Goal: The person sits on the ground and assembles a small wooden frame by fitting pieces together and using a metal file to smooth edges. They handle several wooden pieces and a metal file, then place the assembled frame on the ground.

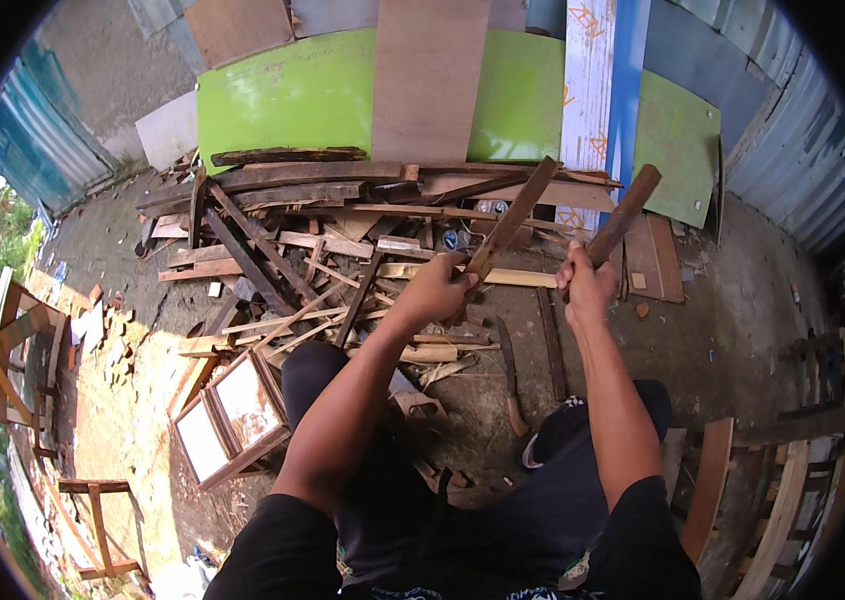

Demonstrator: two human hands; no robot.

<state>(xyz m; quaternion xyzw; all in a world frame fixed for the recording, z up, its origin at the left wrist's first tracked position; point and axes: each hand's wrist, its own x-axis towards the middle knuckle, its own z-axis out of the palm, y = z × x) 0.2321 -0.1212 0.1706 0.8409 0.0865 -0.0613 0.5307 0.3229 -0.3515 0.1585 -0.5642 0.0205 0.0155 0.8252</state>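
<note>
Left stick: a dark brown length of wood [523, 208] in the left hand [440, 290], its long axis slanting away from the body and to the right; the far end stands well beyond the fist, over the edge of the scrap pile.
Right stick: a shorter-looking brown piece [627, 213] in the right hand [588, 283], tilted the same way, its far end leaning further right.
Between the sticks: a gap all along what shows; the two run roughly side by side and do not touch, each nearest the hand that has it.
Left hand: fingers curled round its stick near the lower end, little or no space left in the grip.
Right hand: wrapped round the near end of its stick, thumb pressed along it; the very end is hidden by the fist.
Pale strip: a yellowish length of wood [528, 277] lying crosswise behind and between the hands.
Machete: a dark blade with a wooden handle [511, 380] on the floor [743, 290], below the gap between the hands, handle toward the body; the left hand looks nearer.
Scrap pile: mixed planks and slats [323, 178] beyond and to the left.
Backdrop: a bright green panel [288, 90] behind the pile.
</note>
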